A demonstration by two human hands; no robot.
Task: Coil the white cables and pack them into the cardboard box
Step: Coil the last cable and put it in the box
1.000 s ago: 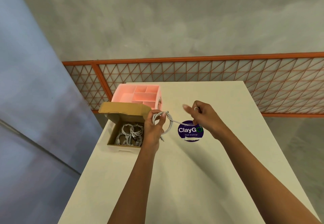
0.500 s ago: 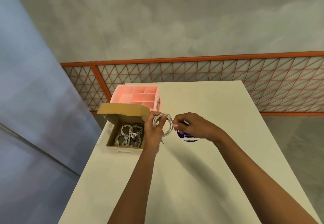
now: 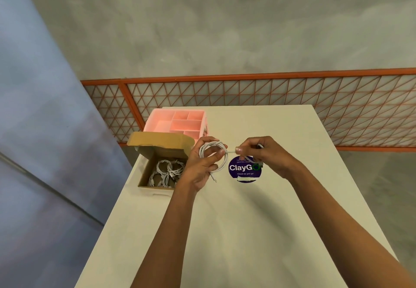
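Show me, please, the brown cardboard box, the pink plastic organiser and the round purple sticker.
Brown cardboard box (image 3: 157, 140): head view, raised lid flap.
Pink plastic organiser (image 3: 163, 125): head view, bare left compartment.
Round purple sticker (image 3: 244, 168): head view, its middle.

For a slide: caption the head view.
Left hand holds a white cable coil, right hand pinches its tail, beside the open cardboard box.

The single head camera is looking forward and down from the counter's (image 3: 247, 231) near end toward the far railing (image 3: 270, 98).
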